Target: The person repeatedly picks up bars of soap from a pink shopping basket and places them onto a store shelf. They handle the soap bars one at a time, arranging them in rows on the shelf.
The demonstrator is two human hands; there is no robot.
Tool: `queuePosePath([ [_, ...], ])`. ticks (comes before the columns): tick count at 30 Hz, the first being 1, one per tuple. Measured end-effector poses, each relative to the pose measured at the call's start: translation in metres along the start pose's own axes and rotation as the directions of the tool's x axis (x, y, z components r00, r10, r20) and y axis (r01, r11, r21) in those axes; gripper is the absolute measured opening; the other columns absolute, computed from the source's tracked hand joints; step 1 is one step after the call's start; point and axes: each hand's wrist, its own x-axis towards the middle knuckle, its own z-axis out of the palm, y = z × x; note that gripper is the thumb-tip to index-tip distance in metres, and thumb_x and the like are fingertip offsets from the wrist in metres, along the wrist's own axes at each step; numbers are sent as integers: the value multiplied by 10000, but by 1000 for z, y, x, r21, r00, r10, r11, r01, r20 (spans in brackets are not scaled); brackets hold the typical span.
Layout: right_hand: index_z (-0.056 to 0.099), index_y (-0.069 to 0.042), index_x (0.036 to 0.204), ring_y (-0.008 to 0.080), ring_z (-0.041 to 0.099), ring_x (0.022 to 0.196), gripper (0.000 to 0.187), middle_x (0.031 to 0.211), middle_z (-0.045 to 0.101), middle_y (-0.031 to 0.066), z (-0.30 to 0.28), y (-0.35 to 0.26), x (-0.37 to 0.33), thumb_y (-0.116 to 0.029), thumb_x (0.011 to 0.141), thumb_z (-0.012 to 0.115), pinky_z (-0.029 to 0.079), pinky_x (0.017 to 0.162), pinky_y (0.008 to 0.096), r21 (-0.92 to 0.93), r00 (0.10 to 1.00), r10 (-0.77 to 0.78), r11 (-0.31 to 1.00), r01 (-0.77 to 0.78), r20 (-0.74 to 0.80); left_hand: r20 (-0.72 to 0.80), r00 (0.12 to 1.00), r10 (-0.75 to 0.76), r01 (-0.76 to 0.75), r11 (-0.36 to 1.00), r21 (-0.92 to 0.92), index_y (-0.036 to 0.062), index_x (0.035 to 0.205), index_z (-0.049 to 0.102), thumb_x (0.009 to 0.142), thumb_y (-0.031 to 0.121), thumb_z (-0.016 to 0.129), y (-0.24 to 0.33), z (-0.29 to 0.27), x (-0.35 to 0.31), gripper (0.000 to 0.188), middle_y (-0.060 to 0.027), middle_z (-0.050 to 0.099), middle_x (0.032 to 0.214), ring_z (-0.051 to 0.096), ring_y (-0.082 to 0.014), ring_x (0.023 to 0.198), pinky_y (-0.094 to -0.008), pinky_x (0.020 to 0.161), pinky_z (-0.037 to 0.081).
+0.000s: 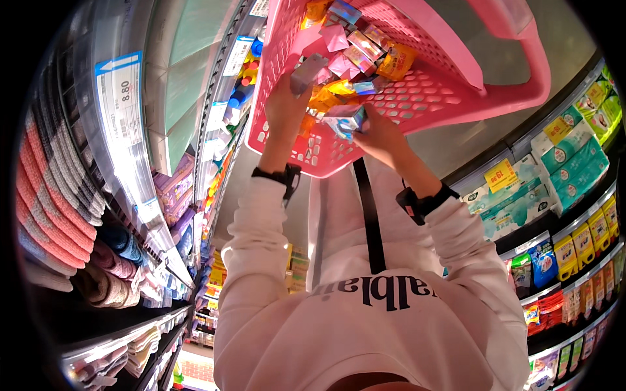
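Observation:
Both hands reach into a pink plastic shopping basket [450,98] with perforated walls. In my left hand [285,107] is a small greyish box [309,73], gripped close to the basket's left wall. My right hand [383,137] has its fingers closed around a small shiny box [344,120], silvery with blue tints, over the near part of the basket. Beneath and beyond the hands lies a heap of several small packages: pink boxes [335,38], an orange packet [397,62] and other shiny cartons [365,44].
Close on the left stands a shelf with folded towels [55,195], price labels [122,98] and bottles [244,81]. Along the right run shelves of teal packs [574,163], yellow packages [583,244] and small bags [542,260]. The basket's thick handle [531,65] sticks out to the right.

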Motion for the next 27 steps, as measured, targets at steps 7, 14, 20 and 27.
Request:
queuePosePath([
  [7, 469, -19, 1104, 155, 549, 837, 487, 913, 558, 65, -13, 22, -7, -182, 689, 665, 441, 722, 315, 656, 993, -122, 750, 90, 3, 110, 942, -316, 334, 908, -254, 9, 845, 522, 690, 255, 710, 35, -43, -45, 346, -111, 602, 730, 590, -193, 680, -318, 595, 439],
  [14, 445, -2, 1170, 151, 526, 969, 427, 1072, 542, 59, -73, -82, -109, -145, 796, 593, 423, 841, 295, 828, 946, -324, 525, 196, -19, 5, 997, 76, -63, 861, -504, 8, 886, 548, 720, 213, 643, 84, -110, -94, 280, -104, 566, 749, 546, -175, 716, -321, 627, 431],
  [20, 449, -23, 1146, 174, 571, 901, 396, 1019, 567, 81, -94, -150, -199, -335, 902, 439, 472, 763, 320, 891, 904, -409, 355, 282, -123, 35, 990, 137, -80, 749, -658, 26, 819, 541, 691, 285, 707, 96, -166, -125, 333, -58, 543, 701, 517, -125, 665, -301, 589, 426],
  [27, 424, 22, 1167, 195, 556, 952, 412, 1050, 540, 95, -110, -214, -289, -270, 880, 476, 475, 775, 321, 797, 770, -615, 373, 474, -170, -103, 989, 108, -148, 633, -760, 33, 1026, 561, 754, 143, 659, 178, -335, -228, 309, -45, 590, 933, 560, -114, 832, -255, 716, 452],
])
